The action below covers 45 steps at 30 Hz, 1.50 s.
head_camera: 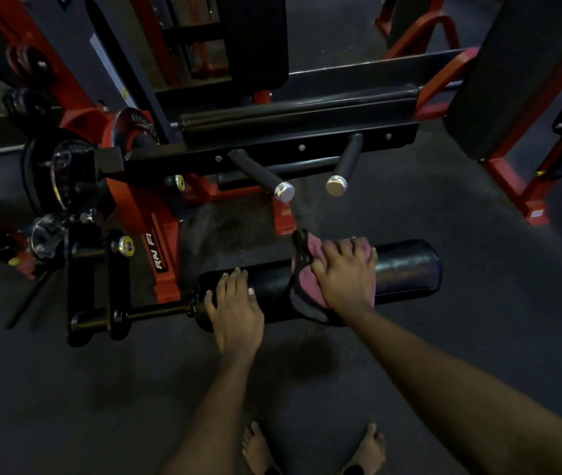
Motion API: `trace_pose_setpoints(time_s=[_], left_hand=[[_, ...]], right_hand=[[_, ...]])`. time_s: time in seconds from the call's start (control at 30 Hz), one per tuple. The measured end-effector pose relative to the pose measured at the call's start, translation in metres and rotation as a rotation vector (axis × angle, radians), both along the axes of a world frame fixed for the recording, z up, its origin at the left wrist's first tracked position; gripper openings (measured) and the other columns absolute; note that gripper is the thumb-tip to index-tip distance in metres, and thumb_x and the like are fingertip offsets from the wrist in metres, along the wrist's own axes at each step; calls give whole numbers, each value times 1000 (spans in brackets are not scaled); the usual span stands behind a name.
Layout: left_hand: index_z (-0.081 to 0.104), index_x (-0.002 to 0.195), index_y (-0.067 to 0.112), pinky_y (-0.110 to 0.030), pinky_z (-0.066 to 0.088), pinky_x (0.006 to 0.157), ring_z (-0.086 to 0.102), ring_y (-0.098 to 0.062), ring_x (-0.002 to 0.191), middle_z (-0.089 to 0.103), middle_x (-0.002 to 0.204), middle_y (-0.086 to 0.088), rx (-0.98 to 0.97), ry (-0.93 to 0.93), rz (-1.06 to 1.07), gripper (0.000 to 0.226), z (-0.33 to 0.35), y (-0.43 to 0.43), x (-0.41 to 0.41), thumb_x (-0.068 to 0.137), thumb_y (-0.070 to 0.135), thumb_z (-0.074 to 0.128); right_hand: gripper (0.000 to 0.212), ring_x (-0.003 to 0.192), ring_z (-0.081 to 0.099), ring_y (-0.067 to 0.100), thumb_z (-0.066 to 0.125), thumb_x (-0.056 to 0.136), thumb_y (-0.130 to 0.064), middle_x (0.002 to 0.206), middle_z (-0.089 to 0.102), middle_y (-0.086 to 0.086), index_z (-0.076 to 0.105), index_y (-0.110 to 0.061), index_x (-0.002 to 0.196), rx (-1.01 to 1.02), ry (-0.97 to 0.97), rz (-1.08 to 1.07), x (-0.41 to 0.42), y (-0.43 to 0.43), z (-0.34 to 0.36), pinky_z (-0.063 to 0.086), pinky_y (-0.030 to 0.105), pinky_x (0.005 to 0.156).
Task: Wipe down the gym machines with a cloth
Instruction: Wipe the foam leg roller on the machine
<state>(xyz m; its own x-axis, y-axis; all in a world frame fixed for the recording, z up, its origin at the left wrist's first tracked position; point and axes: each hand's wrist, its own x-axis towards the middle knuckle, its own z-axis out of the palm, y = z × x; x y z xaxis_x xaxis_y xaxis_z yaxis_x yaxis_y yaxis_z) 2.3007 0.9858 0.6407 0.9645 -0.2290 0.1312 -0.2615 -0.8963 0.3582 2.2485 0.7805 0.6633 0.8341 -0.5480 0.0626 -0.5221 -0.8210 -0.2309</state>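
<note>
The crumpled pink fabric cloth (307,284) lies on the black padded cylindrical roller (406,265) of the red and black steel gym machine (156,234), pinned under the right hand (344,272), whose spread fingers press it flat. At 9 o'clock from it, the left hand (235,303) rests open on the roller's end, holding nothing. 2 chrome-capped black pegs (262,173) jut out at 12 o'clock

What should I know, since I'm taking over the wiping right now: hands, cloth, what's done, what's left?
Left hand: open, resting on the left end of the roller pad.
Right hand: flat on the pink cloth, pressing it onto the middle of the pad.
Done: cannot tell how much; the pad's right end has a sheen.
Left, probably: the rest of this pad, the two handles, the long upper pad and the frame.
</note>
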Motion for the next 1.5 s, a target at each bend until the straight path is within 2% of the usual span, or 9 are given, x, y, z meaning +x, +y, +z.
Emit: trace_pose_setpoints(time_s=[0.2,0.43,0.63,0.8,0.9,1.07,1.2,1.33,1.5], left_hand=[[60,135,17,-62,24,116,45,-22,138,57,142,-2,-17,-10,29,41,-1,-3,1,93,15,59],[59,136,17,-63,17,118,43,-21,140,55,143,-1,-28,-21,6,41,-5,-1,5,95,15,57],[56,140,17,-63,19,118,40,-22,142,52,147,0,6,-62,-10,45,-7,1,-1,96,18,53],[54,141,17,-62,19,119,38,-21,143,51,148,-1,15,-73,-2,44,-7,-1,-4,98,19,51],[54,141,17,-63,19,119,37,-21,144,51,148,0,18,-69,-3,43,-7,0,-5,98,19,52],[53,142,18,-61,18,120,36,-20,144,50,149,1,34,-60,3,44,-4,-2,-6,99,20,50],[53,142,17,-62,18,120,37,-20,144,50,149,0,46,-67,2,44,-5,-2,-6,98,19,50],[53,142,16,-63,18,119,36,-21,144,50,149,-1,41,-68,6,44,-6,-2,-6,98,19,51],[54,141,14,-63,20,118,39,-23,144,52,148,-2,48,-109,-6,43,-8,-3,-8,98,19,51]], right_hand=[[76,153,6,41,36,88,-79,160,32,12,46,-24,140,276,74,-129,19,59,15,8,76,112],[44,126,46,34,44,85,-55,124,62,8,56,-26,116,99,17,-33,15,7,10,37,57,102],[49,133,45,26,50,88,-48,134,61,3,59,-25,131,22,-129,168,-7,-2,-4,31,53,113],[46,129,49,26,47,87,-44,128,63,2,63,-22,125,65,-164,-184,-4,-11,-5,29,53,116],[48,125,53,29,51,85,-42,124,65,5,65,-18,124,27,-210,107,-22,-39,-13,34,51,113],[45,130,49,32,53,87,-38,130,63,10,64,-15,124,72,-200,-302,-21,-48,-11,32,53,113],[53,126,54,36,50,85,-41,129,65,13,66,-12,125,59,-254,86,-48,-93,-21,38,56,110],[44,134,46,34,54,86,-35,131,62,9,63,-16,124,96,-205,-297,-38,-87,-17,30,57,114],[54,135,47,33,44,89,-44,139,60,11,62,-15,131,46,-231,21,-68,-126,-24,31,60,114]])
